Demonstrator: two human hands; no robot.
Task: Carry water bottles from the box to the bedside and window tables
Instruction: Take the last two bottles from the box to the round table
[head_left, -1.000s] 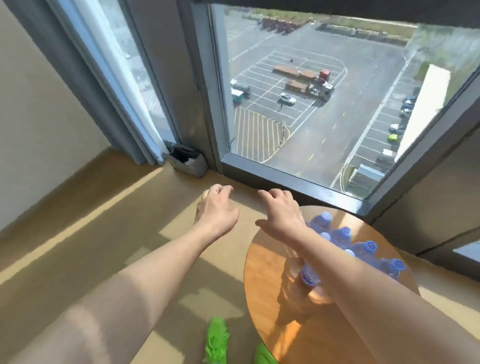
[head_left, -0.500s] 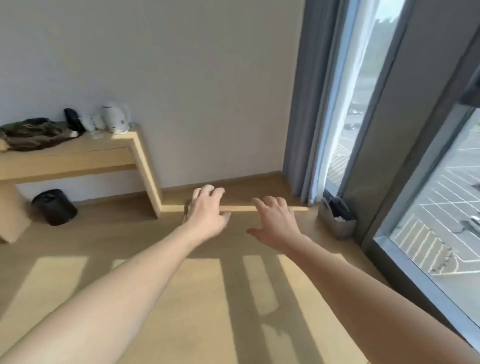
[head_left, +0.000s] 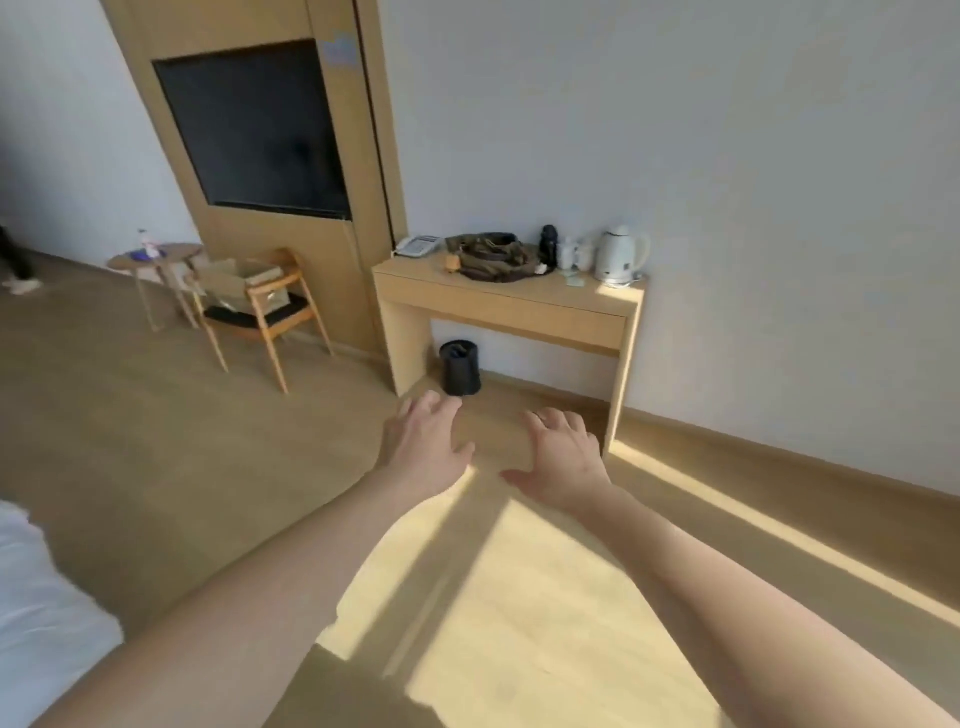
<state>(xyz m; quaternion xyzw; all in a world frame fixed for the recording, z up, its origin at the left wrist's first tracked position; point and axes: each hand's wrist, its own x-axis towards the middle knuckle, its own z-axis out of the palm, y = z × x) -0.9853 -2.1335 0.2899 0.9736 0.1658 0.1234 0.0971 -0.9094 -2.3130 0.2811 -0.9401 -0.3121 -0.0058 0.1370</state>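
My left hand (head_left: 423, 441) and my right hand (head_left: 563, 457) reach out in front of me, palms down, fingers relaxed, holding nothing. Far off at the left a cardboard box (head_left: 241, 283) with open flaps sits on a wooden chair (head_left: 270, 317). Beside it stands a small round wooden table (head_left: 156, 257) with one water bottle (head_left: 150, 244) on top. Whatever the box contains is hidden from here.
A wooden desk (head_left: 509, 306) against the white wall carries a white kettle (head_left: 618, 257), a phone, cups and a bag. A black bin (head_left: 460, 368) stands under it. A dark TV (head_left: 254, 130) hangs on a wood panel. White bedding (head_left: 36, 597) is at lower left. A person's foot (head_left: 21, 286) shows at far left.
My view has swung left, away from the window and the round table full of bottles, to the desk, the TV wall and the chair with the box. Both hands stay outstretched and hold nothing.
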